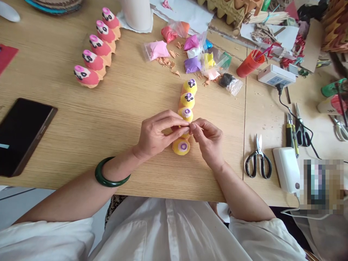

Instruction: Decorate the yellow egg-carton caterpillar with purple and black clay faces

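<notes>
A row of yellow clay-covered egg-carton cups [181, 146] runs away from me on the wooden table. Purple rings sit on pale patches on the cups; the two farthest also carry small black eyes and mouths. My left hand [160, 132], a green bangle on its wrist, hovers over the row with thumb and fingertips pinched. Meeting it there is my right hand [206, 139], its thumb and forefinger pressed together at the same spot. Whatever lies between the fingertips is too small to make out. Both hands hide part of the row.
A finished-looking pink row of cups [94, 59] stands at the upper left, a phone [24, 136] below it. Bags of coloured clay [193, 64] and orange crumbs lie beyond my hands. Black-handled scissors [258, 157], a power bank [286, 169] and a red cup [250, 64] are at right.
</notes>
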A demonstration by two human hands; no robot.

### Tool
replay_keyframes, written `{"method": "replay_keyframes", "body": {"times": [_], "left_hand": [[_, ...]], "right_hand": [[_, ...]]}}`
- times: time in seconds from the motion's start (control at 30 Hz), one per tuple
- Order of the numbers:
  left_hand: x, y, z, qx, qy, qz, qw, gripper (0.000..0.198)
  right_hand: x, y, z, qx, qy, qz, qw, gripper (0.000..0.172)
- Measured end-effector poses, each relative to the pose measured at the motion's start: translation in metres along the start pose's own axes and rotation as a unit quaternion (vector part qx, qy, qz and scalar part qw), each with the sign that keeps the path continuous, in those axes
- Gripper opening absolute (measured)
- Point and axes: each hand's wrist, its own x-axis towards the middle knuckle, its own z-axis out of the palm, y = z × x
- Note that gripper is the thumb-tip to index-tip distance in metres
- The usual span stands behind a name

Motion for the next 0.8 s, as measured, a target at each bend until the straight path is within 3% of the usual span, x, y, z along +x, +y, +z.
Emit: {"method": "replay_keyframes", "body": {"times": [0.17, 0.4, 0.63, 0.7, 0.8], "left_hand": [[0.0, 0.002, 0.0, -0.014, 0.0, -0.024, 1.0, 0.007], [-0.002, -0.006, 0.005, -0.124, 0.021, -0.191, 0.973, 0.016], [-0.003, -0.004, 0.006, -0.164, 0.02, -0.207, 0.964, 0.013], [-0.002, -0.003, 0.005, -0.164, 0.019, -0.197, 0.966, 0.013], [-0.002, -0.002, 0.004, -0.154, 0.009, -0.188, 0.97, 0.019]], "right_hand": [[0.0, 0.002, 0.0, 0.013, -0.005, 0.003, 1.0, 0.041], [0.003, 0.01, -0.003, 0.043, 0.06, 0.008, 0.997, 0.035], [0.006, 0.008, -0.008, 0.144, 0.005, 0.068, 0.987, 0.021], [0.004, 0.004, -0.007, 0.111, -0.021, 0.04, 0.993, 0.026], [0.0, 0.001, -0.006, 0.005, -0.056, -0.054, 0.997, 0.026]]}}
